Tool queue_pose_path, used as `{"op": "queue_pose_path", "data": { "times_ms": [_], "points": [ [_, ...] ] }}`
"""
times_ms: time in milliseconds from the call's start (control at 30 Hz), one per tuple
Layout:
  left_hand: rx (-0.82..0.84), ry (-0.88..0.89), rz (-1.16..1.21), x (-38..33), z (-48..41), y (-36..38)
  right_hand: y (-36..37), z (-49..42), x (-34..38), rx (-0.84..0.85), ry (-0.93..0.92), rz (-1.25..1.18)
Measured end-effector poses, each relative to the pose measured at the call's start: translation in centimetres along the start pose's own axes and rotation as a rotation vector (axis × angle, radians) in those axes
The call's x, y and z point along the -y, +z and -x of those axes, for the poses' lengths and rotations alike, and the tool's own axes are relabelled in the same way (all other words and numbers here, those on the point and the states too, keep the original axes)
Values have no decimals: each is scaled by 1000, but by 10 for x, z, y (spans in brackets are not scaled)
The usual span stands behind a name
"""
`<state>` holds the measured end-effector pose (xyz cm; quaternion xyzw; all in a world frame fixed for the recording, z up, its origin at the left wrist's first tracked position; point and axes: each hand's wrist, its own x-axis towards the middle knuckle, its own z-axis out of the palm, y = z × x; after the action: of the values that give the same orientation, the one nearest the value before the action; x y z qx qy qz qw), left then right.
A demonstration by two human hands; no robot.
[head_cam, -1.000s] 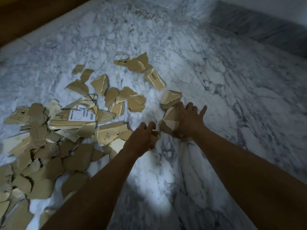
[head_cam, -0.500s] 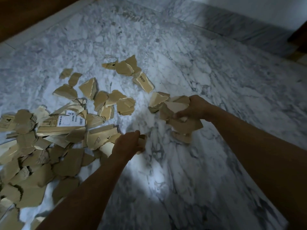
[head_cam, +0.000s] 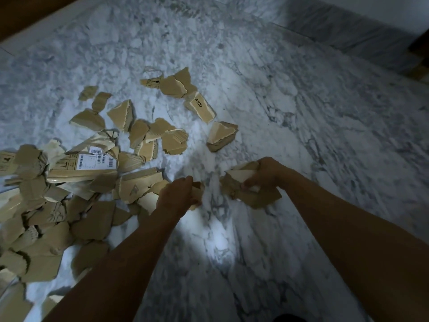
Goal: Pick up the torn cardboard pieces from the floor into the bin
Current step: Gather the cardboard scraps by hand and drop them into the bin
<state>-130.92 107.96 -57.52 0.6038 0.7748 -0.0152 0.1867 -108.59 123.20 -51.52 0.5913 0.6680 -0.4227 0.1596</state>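
Note:
Torn brown cardboard pieces (head_cam: 58, 219) lie scattered over the marble floor, heaped thickest at the left. My right hand (head_cam: 267, 173) grips a bunch of cardboard pieces (head_cam: 253, 196) held a little above the floor at centre. My left hand (head_cam: 178, 196) is curled round a small cardboard scrap (head_cam: 197, 194) at the edge of the heap. A folded piece (head_cam: 221, 135) lies just beyond my hands, and a strip printed PICO (head_cam: 200, 108) lies farther back. No bin is in view.
A large piece with a white barcode label (head_cam: 95, 160) tops the left heap. The marble floor (head_cam: 301, 112) is bare to the right and near me. A grey skirting and wall (head_cam: 348, 31) run along the far right; a dark wooden edge (head_cam: 23, 12) is at top left.
My right hand has drawn its bunch of pieces back toward me and down. My left hand stays curled at the heap's edge. The view has shifted slightly.

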Motion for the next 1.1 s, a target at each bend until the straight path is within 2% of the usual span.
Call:
{"op": "queue_pose_path", "data": {
  "times_ms": [67, 133, 233, 333, 433, 500, 567, 667, 733, 800, 900, 1100],
  "points": [
    [3, -4, 0, -1, 0, -1, 17, 3, -5, -57, 10, 157],
    [5, -16, -2, 0, -1, 0, 29, 7, -6, -83, -20, 211],
    [21, -14, -11, -1, -1, -1, 34, 11, -3, -71, -59, 126],
    [115, 1, 8, 0, -5, -9, 24, 8, 0, -72, -153, 1],
    [169, -39, 159, -3, -29, -39, -2, -1, -2, -280, -227, -125],
    [143, -40, 259, -13, -56, -70, -16, -9, -8, -421, -249, 19],
    [124, -26, 343, -30, -87, -97, -16, -16, -14, -449, -241, 160],
    [119, -56, 342, -57, -146, -100, -11, -34, -26, -509, -210, 111],
    [145, -116, 255, -70, -168, -85, -7, -35, -24, -543, -204, 129],
    [104, -203, 150, -88, -175, -64, -7, -39, -25, -578, -196, 179],
    [-2, -362, 242, -104, -168, -45, -5, -45, -24, -583, -185, 215],
    [-142, -227, 536, -101, -145, -51, -5, -34, -17, -588, -139, 269]
  ]
}}
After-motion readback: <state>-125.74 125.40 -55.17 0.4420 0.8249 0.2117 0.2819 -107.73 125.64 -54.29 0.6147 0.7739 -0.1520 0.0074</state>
